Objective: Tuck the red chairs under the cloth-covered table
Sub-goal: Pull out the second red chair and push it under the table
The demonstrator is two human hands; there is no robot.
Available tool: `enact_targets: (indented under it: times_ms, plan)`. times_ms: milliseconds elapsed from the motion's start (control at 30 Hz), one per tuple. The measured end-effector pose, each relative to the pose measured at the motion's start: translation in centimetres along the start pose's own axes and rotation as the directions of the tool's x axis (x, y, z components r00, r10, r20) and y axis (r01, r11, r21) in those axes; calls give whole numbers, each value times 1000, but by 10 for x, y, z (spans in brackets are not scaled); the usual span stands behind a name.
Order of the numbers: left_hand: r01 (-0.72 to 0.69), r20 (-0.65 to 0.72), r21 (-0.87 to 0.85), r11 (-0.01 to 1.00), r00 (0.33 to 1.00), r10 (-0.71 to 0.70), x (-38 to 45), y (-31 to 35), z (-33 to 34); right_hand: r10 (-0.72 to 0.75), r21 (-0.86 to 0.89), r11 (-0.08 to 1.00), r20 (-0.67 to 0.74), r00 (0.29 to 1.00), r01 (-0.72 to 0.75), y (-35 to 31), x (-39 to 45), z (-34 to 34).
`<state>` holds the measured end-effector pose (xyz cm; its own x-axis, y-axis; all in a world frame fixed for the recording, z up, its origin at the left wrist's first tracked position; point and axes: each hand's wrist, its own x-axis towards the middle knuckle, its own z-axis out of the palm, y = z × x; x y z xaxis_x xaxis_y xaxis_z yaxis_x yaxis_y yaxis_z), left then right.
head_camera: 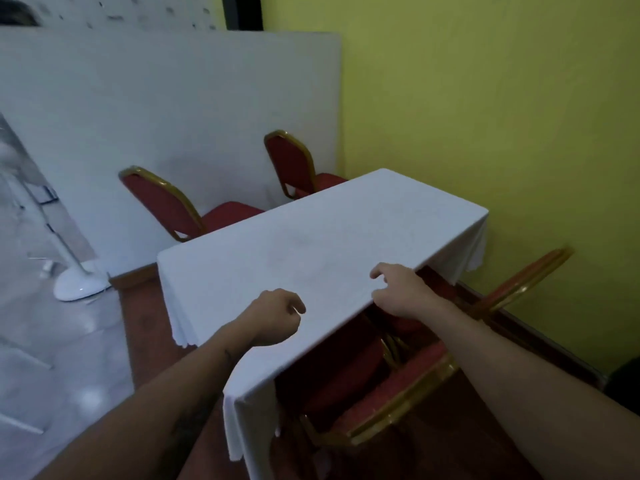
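- White partition [166, 109] at ten o'clock, yellow wall [485, 116] at two.
- Two red chairs [162, 202] [294, 164] at eleven, seats half under the cloth-covered table [311, 244].
- Left hand [275, 317] curled closed, empty, over the cloth.
- Right hand [398, 289] loosely spread at the table's edge.
- Two more chairs [398, 393] [519, 282] at four o'clock, nearly tucked.

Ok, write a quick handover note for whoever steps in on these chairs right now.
Left hand: loosely closed, over the tablecloth, holding nothing visible.
Right hand: open, at the near table edge, where the cloth appears lifted.
Near side: near chair looks pushed in, seat under the table; second near chair by the yellow wall looks tucked too, though it is blurred.
Far side: left far chair and right far chair have seats only partly under the edge.
Left: push both far chairs in, straighten the cloth.
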<state>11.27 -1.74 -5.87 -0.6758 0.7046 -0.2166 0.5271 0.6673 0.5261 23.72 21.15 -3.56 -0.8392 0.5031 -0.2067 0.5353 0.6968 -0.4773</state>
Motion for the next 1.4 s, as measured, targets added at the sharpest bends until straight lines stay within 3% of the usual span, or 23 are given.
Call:
enact_targets:
  times_ms: [200, 367, 533, 700, 1033, 1400]
  plan:
    - [133, -147, -97, 986, 978, -147, 21, -110, -76, -122, -39, 991, 83, 989, 126, -101, 62, 45]
    - [236, -169, -215, 948, 947, -274, 44, -227, -164, -198, -54, 977, 96, 975, 204, -216, 134, 90]
    - [288, -226, -123, 950, 924, -309, 62, -305, -249, -229, 10, 973, 79, 970, 229, -324, 202, 126]
    - [275, -320, -156, 949, 894, -312, 102, -352, -314, -258, 39, 966, 83, 963, 256, -404, 263, 148]
    - [191, -383, -291, 938, 875, -297, 221, -432, -389, -279, 9, 960, 129, 952, 280, -499, 425, 177]
    - [305, -350, -486, 819, 791, -502, 373, -513, -450, -138, -67, 985, 223, 965, 156, -573, 574, 206]
